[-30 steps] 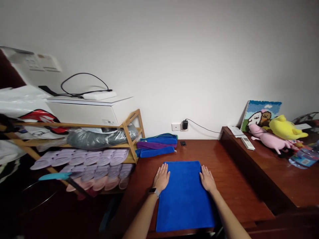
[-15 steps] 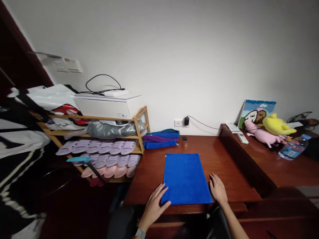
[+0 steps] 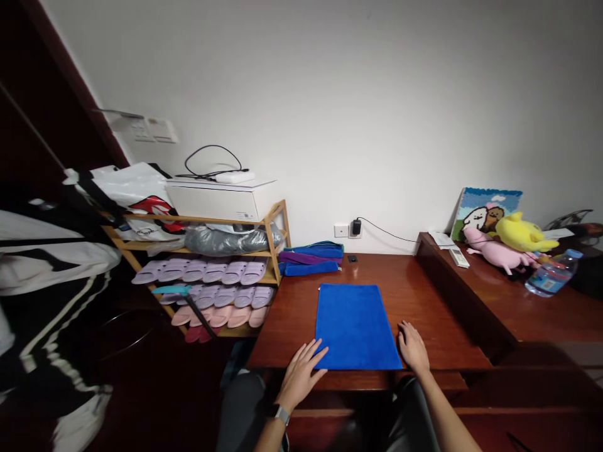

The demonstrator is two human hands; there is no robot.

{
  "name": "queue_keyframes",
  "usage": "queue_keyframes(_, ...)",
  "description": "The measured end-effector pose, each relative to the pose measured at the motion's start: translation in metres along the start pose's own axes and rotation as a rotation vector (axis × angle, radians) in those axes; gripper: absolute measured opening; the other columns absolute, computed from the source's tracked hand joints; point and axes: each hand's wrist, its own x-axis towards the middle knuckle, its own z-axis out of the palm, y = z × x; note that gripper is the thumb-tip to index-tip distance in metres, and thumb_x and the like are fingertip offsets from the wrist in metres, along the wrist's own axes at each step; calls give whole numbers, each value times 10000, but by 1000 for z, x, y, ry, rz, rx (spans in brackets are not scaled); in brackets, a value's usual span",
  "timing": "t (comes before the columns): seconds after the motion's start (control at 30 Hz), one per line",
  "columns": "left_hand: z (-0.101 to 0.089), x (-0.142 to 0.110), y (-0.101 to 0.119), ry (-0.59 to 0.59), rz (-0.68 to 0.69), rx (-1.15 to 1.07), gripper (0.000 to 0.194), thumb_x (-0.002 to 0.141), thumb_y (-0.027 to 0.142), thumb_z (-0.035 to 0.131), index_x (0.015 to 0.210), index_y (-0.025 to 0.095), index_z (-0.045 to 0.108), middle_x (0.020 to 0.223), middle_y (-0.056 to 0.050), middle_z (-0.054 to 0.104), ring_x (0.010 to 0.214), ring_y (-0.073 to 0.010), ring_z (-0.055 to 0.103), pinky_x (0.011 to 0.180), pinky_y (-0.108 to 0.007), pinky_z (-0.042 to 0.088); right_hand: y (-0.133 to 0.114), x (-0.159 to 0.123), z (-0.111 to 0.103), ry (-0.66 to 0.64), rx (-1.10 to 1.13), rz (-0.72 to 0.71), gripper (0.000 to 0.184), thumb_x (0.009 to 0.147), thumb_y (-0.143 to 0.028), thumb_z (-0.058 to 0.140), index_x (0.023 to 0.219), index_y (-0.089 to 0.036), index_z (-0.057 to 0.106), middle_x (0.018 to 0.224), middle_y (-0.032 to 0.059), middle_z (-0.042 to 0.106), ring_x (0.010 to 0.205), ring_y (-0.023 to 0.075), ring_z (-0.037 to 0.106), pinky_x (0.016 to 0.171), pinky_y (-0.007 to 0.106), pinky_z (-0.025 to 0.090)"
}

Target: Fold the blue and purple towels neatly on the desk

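A blue towel (image 3: pixel 355 326) lies spread flat on the brown wooden table (image 3: pixel 301 314), its near edge close to the table's front edge. My left hand (image 3: pixel 301 371), with a watch at the wrist, is open at the towel's near left corner, fingertips over its edge. On the other side, my right hand (image 3: pixel 413 348) rests on the bare wood just beside the towel's right edge, fingers stretched out and holding nothing. Folded blue and purple towels (image 3: pixel 311 258) lie at the back left of the table.
To the left, a wooden rack (image 3: pixel 276 245) holds rows of slippers (image 3: pixel 211 271) and a white box (image 3: pixel 217 199). A charger (image 3: pixel 357 226) sits in the wall socket. On the raised right surface are a remote (image 3: pixel 458 258), plush toys (image 3: pixel 499 250) and a bottle (image 3: pixel 554 274).
Both hands have drawn back from the towel's far corners to its near end. The view has shifted, showing more of the left side. The towel still lies flat.
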Motion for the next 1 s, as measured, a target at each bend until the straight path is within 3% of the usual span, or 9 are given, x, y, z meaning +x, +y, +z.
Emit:
queue_keyframes(0.27,7,-1,-7,25,32,-43,606,1042,408,676,1620,441,497,1711,-12,494,1542,-278,519,1271,-539,461,-4,-4,2,97,216,37,625,973,-505,333,1259,-164,772,1455,167,706,1458,326,577,1292,544,383)
queue_keyframes(0.47,9,-1,-10,5,7,-120,603,1033,445,686,1612,448,517,1716,-25,480,1557,-326,494,1271,-593,448,-7,-70,-2,167,463,1,574,1023,-642,416,1205,-233,776,1317,146,757,1259,317,690,1167,530,528)
queue_keyframes(0.57,11,-1,-11,11,6,-133,593,1041,444,664,1613,459,512,1721,-15,475,1558,-329,493,1275,-595,438,-21,-103,-6,192,372,-50,538,1059,-634,420,1250,-279,776,1376,120,721,1321,312,647,1189,523,508)
queue_keyframes(0.63,10,0,-10,16,14,-132,587,1047,455,645,1616,467,505,1725,-5,469,1556,-322,496,1276,-588,434,-44,-110,-9,184,268,-84,533,1087,-599,381,1306,-296,761,1392,113,707,1324,309,638,1183,515,505)
queue_keyframes(0.73,5,1,-7,25,28,-129,585,1054,450,624,1625,454,494,1722,-9,476,1550,-301,506,1281,-566,433,-96,-98,-14,111,66,-100,538,1113,-498,325,1425,-284,708,1404,126,700,1271,312,654,1128,501,524)
queue_keyframes(0.87,-4,-2,1,31,15,-169,602,1055,471,607,1640,405,483,1685,-39,533,1536,-282,526,1296,-544,421,-155,-74,-15,-64,-201,-17,522,1121,-408,321,1476,-279,682,1409,137,701,1213,315,676,1017,456,549)
queue_keyframes(0.93,-5,-6,2,46,-38,-207,573,1074,483,559,1638,404,488,1661,-33,567,1521,-263,545,1285,-514,445,-163,-69,-12,-112,-301,31,505,1124,-436,338,1452,-308,700,1400,134,707,1197,317,686,976,440,552)
queue_keyframes(1.0,-5,-8,-2,103,-124,-221,525,1100,463,492,1621,405,513,1649,-23,580,1504,-242,562,1257,-471,487,-155,-66,-9,-121,-363,49,505,1122,-460,343,1460,-324,693,1424,138,697,1210,325,685,964,443,552)
